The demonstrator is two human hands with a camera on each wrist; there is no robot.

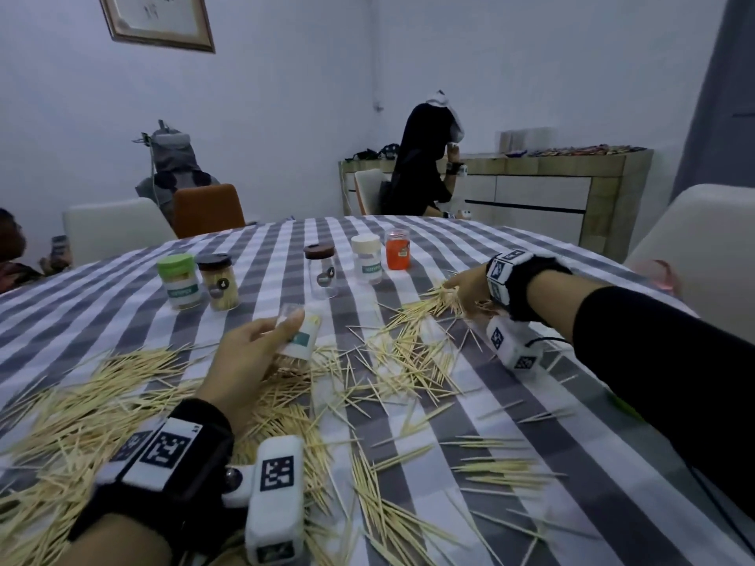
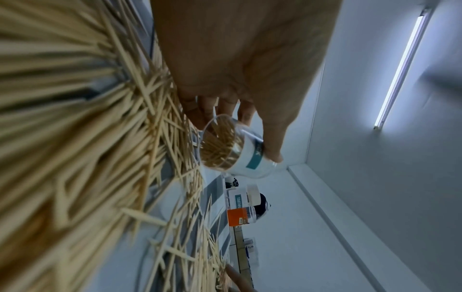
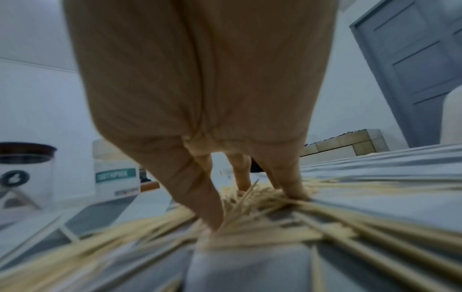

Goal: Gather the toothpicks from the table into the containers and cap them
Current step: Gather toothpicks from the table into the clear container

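Note:
Toothpicks [image 1: 408,361] lie scattered over the checked tablecloth [image 1: 613,463], thickest at the near left [image 1: 81,402]. My left hand [image 1: 249,357] grips an uncapped clear container [image 1: 300,337] with a white and teal label, tilted over the pile. The left wrist view shows this container [image 2: 237,156] partly filled with toothpicks. My right hand [image 1: 465,290] reaches to the far right, its thumb [image 3: 207,205] and fingertips [image 3: 292,189] pinching a bunch of toothpicks [image 3: 255,199] on the cloth.
A row of capped containers stands behind: green-lidded [image 1: 179,281], black-lidded and full [image 1: 218,281], brown-lidded clear jar [image 1: 320,271], white-lidded [image 1: 367,258], orange [image 1: 397,249]. Chairs [image 1: 208,210] and people sit beyond the table's far edge. A sideboard [image 1: 531,189] stands at the back right.

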